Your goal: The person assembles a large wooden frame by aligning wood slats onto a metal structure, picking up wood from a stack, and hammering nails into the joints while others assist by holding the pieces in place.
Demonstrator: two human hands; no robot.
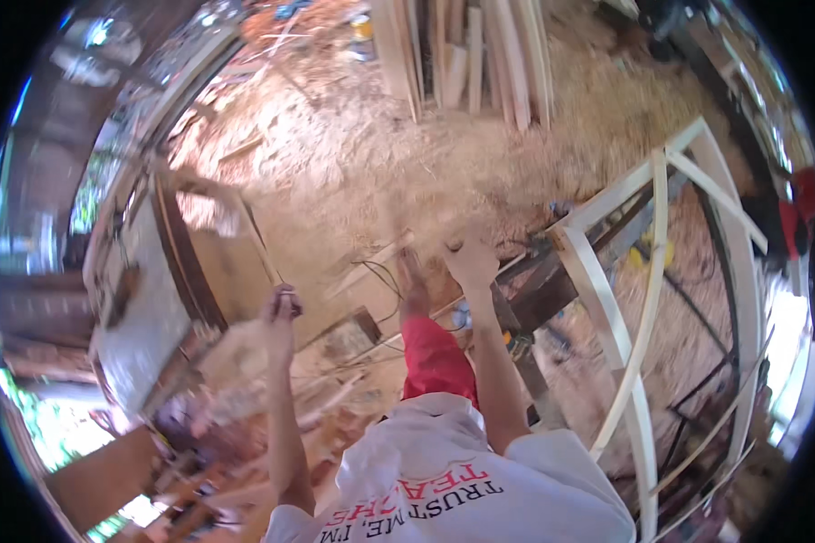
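My left hand (284, 306) is raised at the left of the middle, its fingers curled closed. A small dark patch shows at the fingers, but what they hold I cannot make out. A thin strip (261, 242) runs down toward this hand; whether the hand grips it is unclear. My right hand (471, 264) reaches forward just right of the middle. Motion smears its fingers, so their grip does not show. Between the hands my bare leg extends from red shorts (436, 357) over the dusty ground, close to a dark cord (385, 274) and a wood block (365, 326).
At the right stands a pale wooden frame (614, 330) with curved slats. Several long boards (466, 63) lie at the far side. A dark-edged panel (186, 249) is on the left. Wood scraps (322, 407) litter the lower left, and a yellow object (647, 249) sits behind the frame.
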